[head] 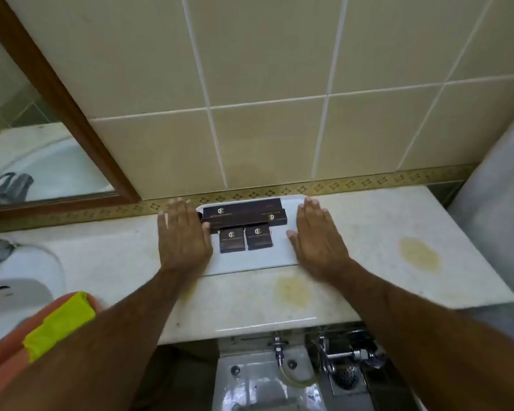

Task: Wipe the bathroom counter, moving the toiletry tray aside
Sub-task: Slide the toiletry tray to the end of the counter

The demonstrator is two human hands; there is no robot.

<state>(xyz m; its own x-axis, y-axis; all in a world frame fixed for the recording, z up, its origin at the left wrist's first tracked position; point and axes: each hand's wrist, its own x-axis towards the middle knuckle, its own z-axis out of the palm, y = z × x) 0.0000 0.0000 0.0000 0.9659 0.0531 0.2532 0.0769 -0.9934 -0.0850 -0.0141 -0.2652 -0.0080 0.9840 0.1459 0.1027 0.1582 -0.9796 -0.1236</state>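
Note:
A white toiletry tray point(255, 262) lies on the pale counter point(368, 232) against the tiled wall. It carries several dark brown boxes point(245, 219), long ones at the back and two small ones in front. My left hand point(183, 235) lies flat over the tray's left edge, fingers spread. My right hand point(316, 235) lies flat over its right edge, fingers together. Neither hand is closed around the tray. Two yellowish stains show on the counter, one point(291, 290) in front of the tray and one point(418, 253) to the right.
A white sink point(15, 289) with a tap sits at the left. A yellow cloth point(60, 323) lies over something orange at the lower left. A wood-framed mirror point(57, 93) hangs at the upper left. A toilet and pipe fittings point(347, 357) are below the counter's front edge.

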